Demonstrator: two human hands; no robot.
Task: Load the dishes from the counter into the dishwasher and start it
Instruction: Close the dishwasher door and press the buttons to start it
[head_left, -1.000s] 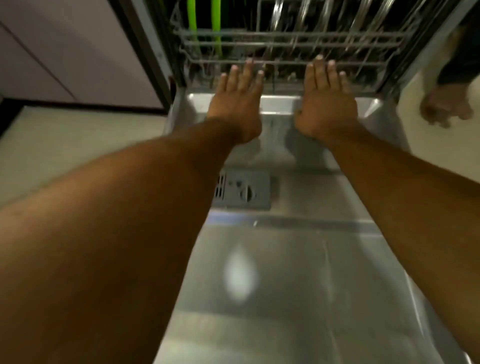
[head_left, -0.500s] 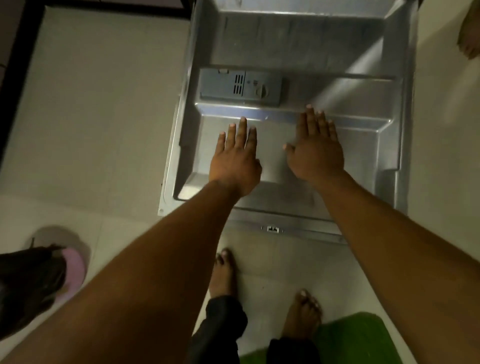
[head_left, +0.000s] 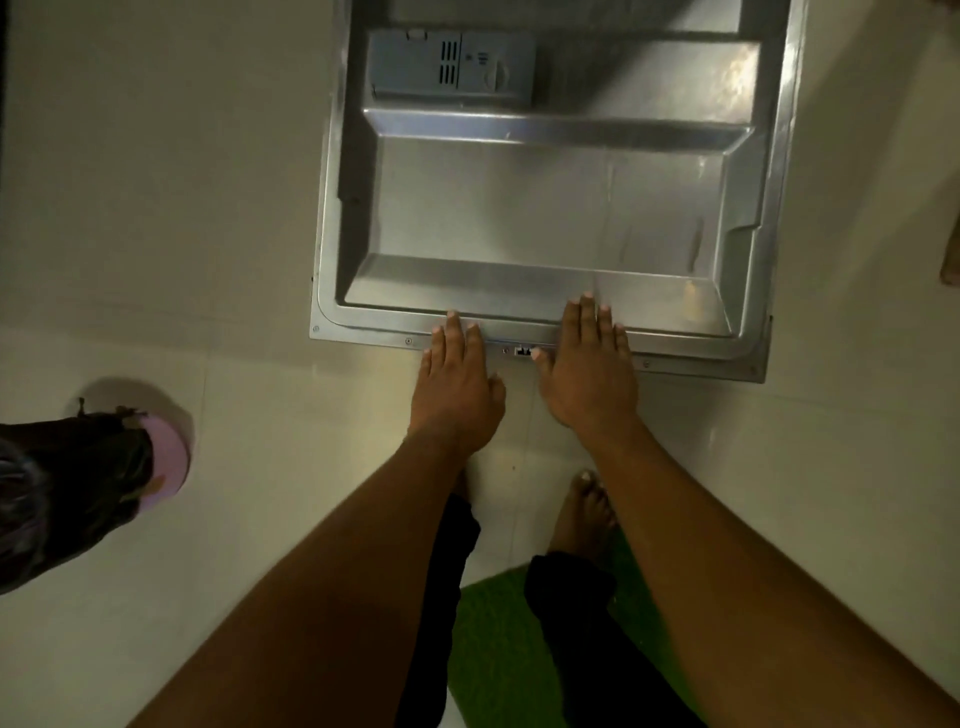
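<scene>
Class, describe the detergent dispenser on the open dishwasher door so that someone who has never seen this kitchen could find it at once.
Start at the steel dishwasher door lying open over the pale floor. Look at its far left part. The detergent dispenser is the only grey plastic block on the metal, with vent slots and a round dial.

Open dishwasher door (head_left: 550, 208) blocks ahead — floor (head_left: 182, 182) free left, 1 slippered foot (head_left: 163, 460) there.
</scene>
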